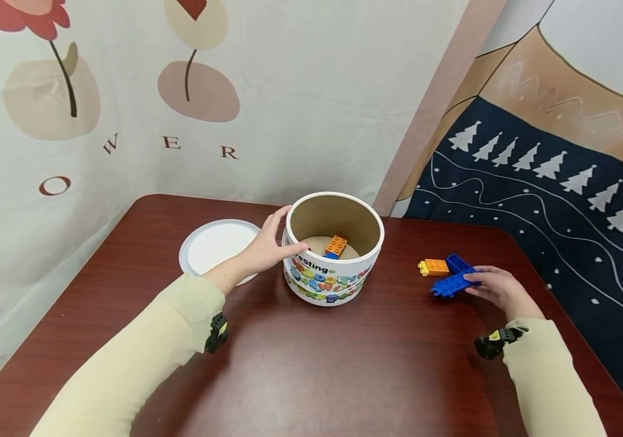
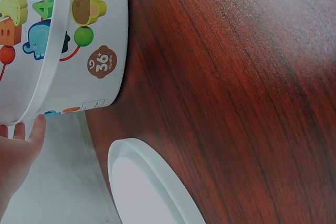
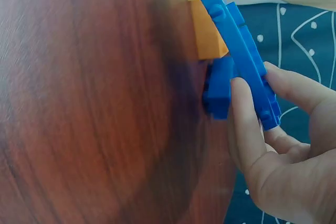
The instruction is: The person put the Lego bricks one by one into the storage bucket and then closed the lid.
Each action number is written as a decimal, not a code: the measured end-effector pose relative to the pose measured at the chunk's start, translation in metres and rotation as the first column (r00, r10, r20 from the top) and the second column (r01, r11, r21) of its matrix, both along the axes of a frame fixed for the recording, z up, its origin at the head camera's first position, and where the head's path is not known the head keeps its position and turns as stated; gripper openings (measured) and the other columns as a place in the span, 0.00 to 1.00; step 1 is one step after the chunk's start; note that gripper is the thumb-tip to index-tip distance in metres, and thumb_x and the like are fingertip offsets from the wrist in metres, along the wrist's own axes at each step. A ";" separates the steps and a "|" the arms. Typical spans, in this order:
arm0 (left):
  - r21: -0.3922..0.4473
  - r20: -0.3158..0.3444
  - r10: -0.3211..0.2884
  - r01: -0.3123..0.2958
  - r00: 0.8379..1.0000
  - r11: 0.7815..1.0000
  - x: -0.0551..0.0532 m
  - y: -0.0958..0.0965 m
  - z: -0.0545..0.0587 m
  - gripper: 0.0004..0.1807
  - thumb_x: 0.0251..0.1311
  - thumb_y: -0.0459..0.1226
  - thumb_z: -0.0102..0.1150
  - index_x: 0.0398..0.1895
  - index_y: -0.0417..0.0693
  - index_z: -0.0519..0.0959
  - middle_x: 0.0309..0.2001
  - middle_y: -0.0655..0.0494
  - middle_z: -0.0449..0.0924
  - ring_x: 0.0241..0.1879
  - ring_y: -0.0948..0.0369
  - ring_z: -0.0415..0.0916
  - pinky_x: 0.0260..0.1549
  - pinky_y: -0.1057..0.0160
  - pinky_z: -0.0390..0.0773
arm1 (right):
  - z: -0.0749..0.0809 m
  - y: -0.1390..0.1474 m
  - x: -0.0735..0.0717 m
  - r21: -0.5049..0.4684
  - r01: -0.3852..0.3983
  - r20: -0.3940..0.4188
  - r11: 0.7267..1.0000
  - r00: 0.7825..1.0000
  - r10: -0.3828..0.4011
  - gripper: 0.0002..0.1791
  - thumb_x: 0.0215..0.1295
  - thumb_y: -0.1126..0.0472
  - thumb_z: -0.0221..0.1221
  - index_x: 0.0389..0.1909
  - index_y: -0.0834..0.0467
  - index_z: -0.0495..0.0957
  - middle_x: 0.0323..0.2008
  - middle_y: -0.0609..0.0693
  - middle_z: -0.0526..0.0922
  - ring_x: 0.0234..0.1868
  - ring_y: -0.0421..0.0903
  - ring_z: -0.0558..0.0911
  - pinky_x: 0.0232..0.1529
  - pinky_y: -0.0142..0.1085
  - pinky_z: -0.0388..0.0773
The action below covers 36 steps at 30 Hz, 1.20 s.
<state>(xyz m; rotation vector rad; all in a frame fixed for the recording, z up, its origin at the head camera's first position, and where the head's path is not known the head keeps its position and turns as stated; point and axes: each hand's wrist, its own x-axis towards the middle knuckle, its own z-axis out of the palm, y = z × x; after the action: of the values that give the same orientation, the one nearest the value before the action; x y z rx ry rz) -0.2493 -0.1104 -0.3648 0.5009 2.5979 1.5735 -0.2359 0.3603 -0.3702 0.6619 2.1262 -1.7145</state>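
Note:
A white round bucket (image 1: 324, 276) printed with colourful letters and animals stands upright and uncovered at the table's back. My left hand (image 1: 269, 246) touches its left side, thumb across the rim and straight fingers against the outer wall. Inside lie an orange building block (image 1: 336, 245) and a blue block (image 1: 331, 255). On the right, my right hand (image 1: 499, 289) pinches a long, flat blue building block (image 1: 452, 284) between thumb and fingers, tilted in the right wrist view. Close behind it on the table are another blue block (image 3: 218, 88) and an orange block with a yellow end (image 1: 434, 267).
A round white lid (image 1: 218, 246) lies on the table left of the bucket, partly behind my left forearm. The dark red wooden table (image 1: 333, 370) meets printed cloth hangings (image 1: 311, 121) at its back and right edges.

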 end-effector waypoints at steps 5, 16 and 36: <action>0.016 -0.002 -0.004 0.004 1.000 1.000 0.000 -0.001 0.000 0.51 0.52 0.50 0.66 0.73 0.50 0.46 0.70 0.44 0.46 0.69 0.48 0.49 0.65 0.41 0.56 | 0.007 -0.004 -0.003 -0.044 -0.031 -0.028 0.999 0.999 0.029 0.47 0.57 0.60 0.64 0.70 0.65 0.47 0.52 0.57 0.63 0.30 0.35 0.78 0.42 0.32 0.81; 0.007 0.002 0.000 0.000 1.000 1.000 0.000 0.000 0.000 0.50 0.53 0.46 0.65 0.73 0.50 0.45 0.71 0.44 0.46 0.70 0.48 0.48 0.65 0.41 0.56 | 0.026 -0.024 -0.008 -0.111 -0.056 -0.091 0.992 0.995 0.046 0.26 0.58 0.60 0.63 0.54 0.58 0.61 0.47 0.54 0.64 0.30 0.36 0.80 0.40 0.31 0.81; -0.005 -0.004 -0.002 0.002 1.000 1.000 0.002 0.001 0.001 0.49 0.54 0.45 0.65 0.73 0.50 0.45 0.70 0.43 0.47 0.69 0.47 0.49 0.65 0.40 0.55 | 0.073 -0.071 -0.012 -0.255 -0.149 -0.184 0.955 0.977 0.104 0.07 0.62 0.60 0.59 0.24 0.51 0.76 0.34 0.44 0.70 0.34 0.38 0.78 0.38 0.28 0.80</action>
<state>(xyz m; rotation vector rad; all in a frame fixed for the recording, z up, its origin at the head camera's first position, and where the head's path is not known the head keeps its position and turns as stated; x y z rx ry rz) -0.2469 -0.1093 -0.3640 0.5067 2.6021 1.5665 -0.2481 0.2890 -0.2971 0.3065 1.9405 -1.9970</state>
